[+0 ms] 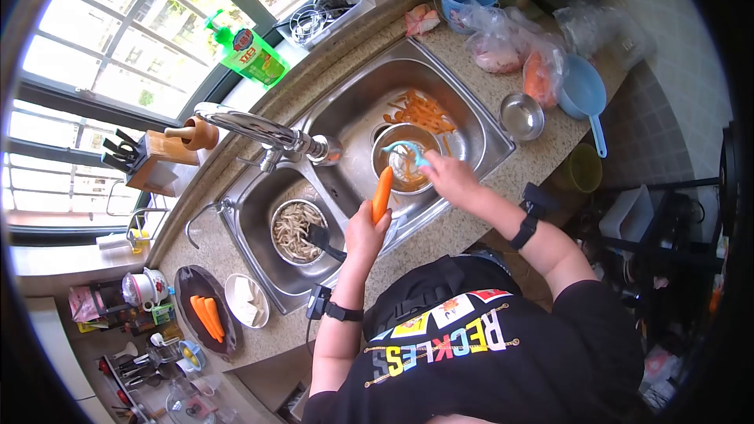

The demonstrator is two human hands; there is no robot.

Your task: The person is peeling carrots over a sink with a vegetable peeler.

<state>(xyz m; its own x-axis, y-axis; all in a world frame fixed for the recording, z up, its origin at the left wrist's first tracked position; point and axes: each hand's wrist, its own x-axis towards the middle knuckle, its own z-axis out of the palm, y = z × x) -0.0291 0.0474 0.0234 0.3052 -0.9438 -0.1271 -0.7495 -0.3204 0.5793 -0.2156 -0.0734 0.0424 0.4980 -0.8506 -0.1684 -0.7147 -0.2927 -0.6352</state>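
Note:
My left hand (366, 234) is closed around the lower end of an orange carrot (382, 195), which points up over the edge of the large sink basin. In my right hand (453, 177) is a light blue peeler (408, 148), held just beyond the carrot's tip and apart from it. Below the peeler, a metal bowl (378, 159) stands in the large basin (349, 122) with some peelings and water in it. A heap of orange carrot peelings (420, 114) lies on the basin floor behind the bowl. Several peeled carrots (207, 319) rest on a dark board (186, 283) at the left.
The smaller basin holds a bowl of pale strips (297, 231) with a black handle across its rim. A faucet (267, 133) reaches over the sink. Nearby are a white dish (235, 308), a knife block (157, 161), a green soap bottle (253, 56), a small metal bowl (521, 117) and a blue strainer (582, 90).

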